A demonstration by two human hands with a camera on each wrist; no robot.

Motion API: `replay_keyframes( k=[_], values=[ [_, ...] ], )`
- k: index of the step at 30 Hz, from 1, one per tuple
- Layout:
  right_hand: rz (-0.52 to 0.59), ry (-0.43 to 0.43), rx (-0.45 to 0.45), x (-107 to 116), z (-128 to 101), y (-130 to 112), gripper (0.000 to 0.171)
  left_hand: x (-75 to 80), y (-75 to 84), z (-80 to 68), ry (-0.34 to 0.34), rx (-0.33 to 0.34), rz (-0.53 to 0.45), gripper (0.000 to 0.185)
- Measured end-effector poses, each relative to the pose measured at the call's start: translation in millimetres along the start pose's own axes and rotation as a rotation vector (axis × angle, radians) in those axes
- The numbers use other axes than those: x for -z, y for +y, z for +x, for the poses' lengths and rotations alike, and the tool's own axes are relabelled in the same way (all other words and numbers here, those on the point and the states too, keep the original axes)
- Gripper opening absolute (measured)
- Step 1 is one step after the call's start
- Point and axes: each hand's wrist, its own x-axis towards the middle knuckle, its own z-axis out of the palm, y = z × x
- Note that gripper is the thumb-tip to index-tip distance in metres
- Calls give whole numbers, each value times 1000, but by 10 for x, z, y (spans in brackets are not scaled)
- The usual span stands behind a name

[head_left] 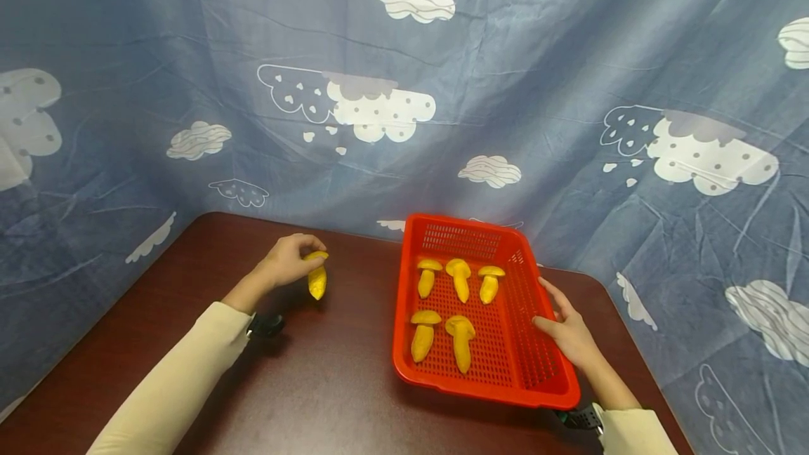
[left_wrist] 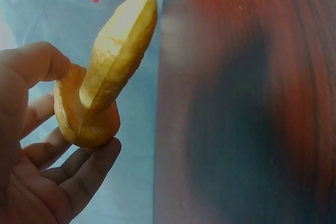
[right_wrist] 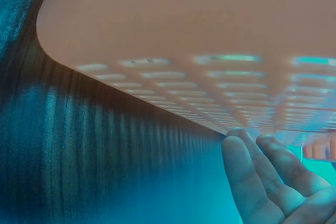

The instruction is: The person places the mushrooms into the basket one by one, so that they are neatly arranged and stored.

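Head view evenly lit and sharp, soft shadows under both forearms; edges bow slightly; wrist views carry a blue-green cast, the basket (right_wrist: 210, 30) by the fingers (right_wrist: 247, 177) blurred, perhaps overexposed.

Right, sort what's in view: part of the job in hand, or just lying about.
In the job:
- mushroom pinched by left hand
- red basket, right hand at its rim
- five mushrooms lying in it

Lying about:
- table
- cloud-print cloth
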Motion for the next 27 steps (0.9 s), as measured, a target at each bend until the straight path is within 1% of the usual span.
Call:
replay_keyframes(
  k=[9,16,22,27],
  values=[
    [-19,4,8,5,-20,-1,75,-7,254,78,-1,-28,-58,15],
    [-8,3,3,-5,2,4,76,-13,411,134,6,-73,-79,17],
    [0,-4,-2,-15,3,-7,76,-38,538,174,0,-90,-110,17],
    [-13,6,-6,-3,1,-14,76,-69,661,253,-6,-103,-126,16]
  ],
)
